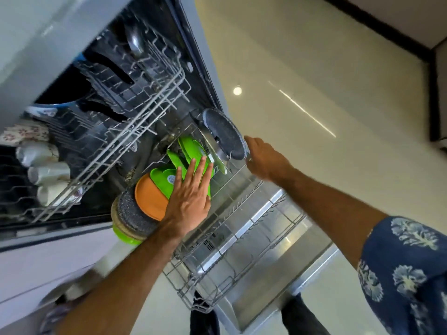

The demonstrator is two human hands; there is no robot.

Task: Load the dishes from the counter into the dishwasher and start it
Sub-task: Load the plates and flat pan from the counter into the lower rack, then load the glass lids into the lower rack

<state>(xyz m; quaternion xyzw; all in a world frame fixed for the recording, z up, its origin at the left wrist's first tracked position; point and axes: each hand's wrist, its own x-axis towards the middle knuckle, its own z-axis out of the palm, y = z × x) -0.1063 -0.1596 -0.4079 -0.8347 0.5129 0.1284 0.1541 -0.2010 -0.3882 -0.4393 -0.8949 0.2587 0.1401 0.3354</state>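
The dishwasher stands open with its lower rack (242, 240) pulled out over the lowered door (287, 269). Green plates (191, 151), an orange plate (148, 198) and a speckled grey dish (131, 213) stand on edge at the rack's far end. My left hand (189, 193) lies flat with straight fingers against the green plates. My right hand (262, 157) grips the rim of a dark round pan (225, 131) standing at the rack's far corner. The upper rack (116, 131) holds white cups (46, 171), a blue-rimmed bowl and dark utensils.
The glossy cream floor (326, 117) spreads to the right of the door. White cabinet fronts (36, 259) run along the left. A dark baseboard (387, 32) lines the far wall. The near half of the lower rack holds only bare tines.
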